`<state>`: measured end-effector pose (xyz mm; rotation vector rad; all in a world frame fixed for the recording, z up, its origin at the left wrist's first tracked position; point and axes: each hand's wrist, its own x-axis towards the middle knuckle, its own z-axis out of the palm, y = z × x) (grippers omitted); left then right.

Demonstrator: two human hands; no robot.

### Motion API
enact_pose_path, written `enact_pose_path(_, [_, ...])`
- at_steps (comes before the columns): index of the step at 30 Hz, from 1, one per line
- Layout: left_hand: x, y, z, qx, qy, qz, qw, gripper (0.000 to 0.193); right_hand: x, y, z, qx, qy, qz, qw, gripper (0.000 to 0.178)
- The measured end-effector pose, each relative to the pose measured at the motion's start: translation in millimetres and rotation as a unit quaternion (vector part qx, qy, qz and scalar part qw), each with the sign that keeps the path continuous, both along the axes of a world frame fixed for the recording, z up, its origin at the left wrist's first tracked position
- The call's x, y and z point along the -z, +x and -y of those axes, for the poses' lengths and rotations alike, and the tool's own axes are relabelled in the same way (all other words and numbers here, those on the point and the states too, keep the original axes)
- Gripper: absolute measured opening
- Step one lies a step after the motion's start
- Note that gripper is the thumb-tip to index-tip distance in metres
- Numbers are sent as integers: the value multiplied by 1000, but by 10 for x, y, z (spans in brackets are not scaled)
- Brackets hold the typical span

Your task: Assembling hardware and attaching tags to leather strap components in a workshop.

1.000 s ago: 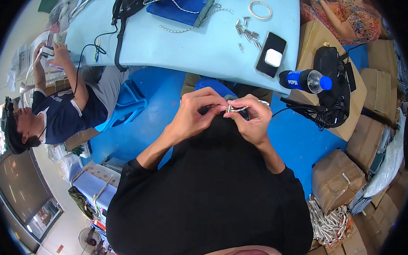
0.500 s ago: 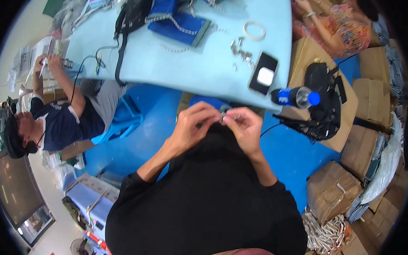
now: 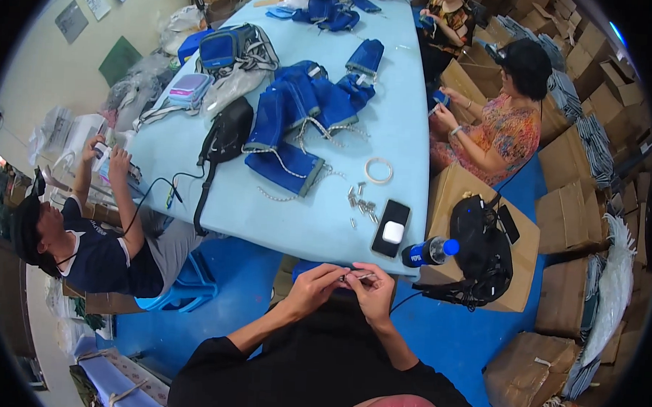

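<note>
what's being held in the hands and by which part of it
A thin cord, in the fingertips of the right hand; which part is unclear. Whether the left hand grips anything cannot be told.

There are two foreground hands (image 3: 313,289) (image 3: 372,294), one phone (image 3: 395,209), one bottle (image 3: 431,252) and one ring (image 3: 378,181)

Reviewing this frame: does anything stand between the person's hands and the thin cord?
Nothing visible does. The right hand holds the cord, and the left hand meets it there. The bottle is off to the right, apart from both.
</note>
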<state>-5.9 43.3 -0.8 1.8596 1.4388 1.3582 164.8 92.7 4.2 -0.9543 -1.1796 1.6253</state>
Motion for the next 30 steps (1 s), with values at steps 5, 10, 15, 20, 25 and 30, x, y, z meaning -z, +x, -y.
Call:
enact_pose_path(5, [72,42,-85,6,13,-34,999,38,-35,-13,-17,50,48,68,995,27])
enact_pose_path(10, [60,16,-129,26,0,-53,998,41,66,-22,-33,60,94,115,987,21])
enact_pose_path(15, [94,1,-162,3,14,-99,995,36,106,-77,-2,88,113,123,982,16])
enact_pose_path(20, [22,34,-144,-37,15,-126,991,30,54,-112,58,135,157,138,968,22])
enact_pose_path(25, [19,57,-99,-62,10,-116,991,27,24,-90,40,116,177,175,961,28])
enact_pose_path(30, [-120,16,-106,-71,-23,-113,991,25,-21,-66,48,97,189,164,963,34])
